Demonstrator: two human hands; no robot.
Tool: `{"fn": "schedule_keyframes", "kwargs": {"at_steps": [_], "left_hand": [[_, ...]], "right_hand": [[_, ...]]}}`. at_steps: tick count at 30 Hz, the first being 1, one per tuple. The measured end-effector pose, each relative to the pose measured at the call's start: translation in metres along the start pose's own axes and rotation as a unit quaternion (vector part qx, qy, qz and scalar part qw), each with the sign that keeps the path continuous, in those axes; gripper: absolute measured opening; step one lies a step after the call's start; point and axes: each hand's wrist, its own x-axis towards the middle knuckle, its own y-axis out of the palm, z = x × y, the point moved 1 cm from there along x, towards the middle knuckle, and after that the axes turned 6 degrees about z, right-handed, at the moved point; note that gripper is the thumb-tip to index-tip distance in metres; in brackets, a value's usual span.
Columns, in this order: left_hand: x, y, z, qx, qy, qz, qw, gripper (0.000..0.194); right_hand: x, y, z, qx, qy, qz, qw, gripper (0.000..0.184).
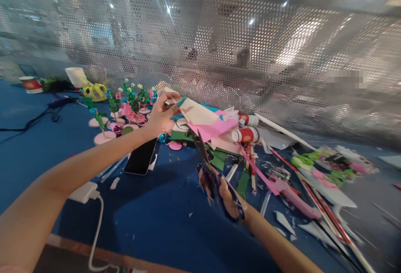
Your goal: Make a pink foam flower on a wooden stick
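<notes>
My left hand [163, 112] is closed with finger and thumb on the upper left part of a cream sheet of paper [200, 114], which it holds tilted above the pile. My right hand [224, 193] grips a pair of scissors [203, 152] with dark blades and blue handles, its fingers in the loops. The blades point up and away, their tips beside the left edge of the pink paper [216, 129]; I cannot tell whether they touch it. Below my left hand lies a black phone [140, 158] on the blue table.
Small craft flowers on pink discs [106, 137] stand at left, near a yellow crown-like piece [95, 92]. Red-and-white paper cups [246, 135], a pink glue gun [294, 200] and scraps lie at right. A white adapter [84, 192] trails a cable. A perforated metal screen [175, 26] rises behind.
</notes>
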Motion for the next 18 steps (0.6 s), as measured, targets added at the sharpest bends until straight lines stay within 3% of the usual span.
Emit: {"fn": "schedule_keyframes", "kwargs": {"at_steps": [5, 18], "left_hand": [[-0.006, 0.008, 0.000, 0.033, 0.022, 0.053, 0.998, 0.035], [-0.019, 0.019, -0.004, 0.084, -0.002, 0.072, 0.994, 0.029]], "right_hand": [[0.004, -0.002, 0.013, -0.027, -0.028, 0.005, 0.999, 0.055], [0.007, -0.003, 0.012, -0.134, -0.048, -0.018, 0.990, 0.046]]}}
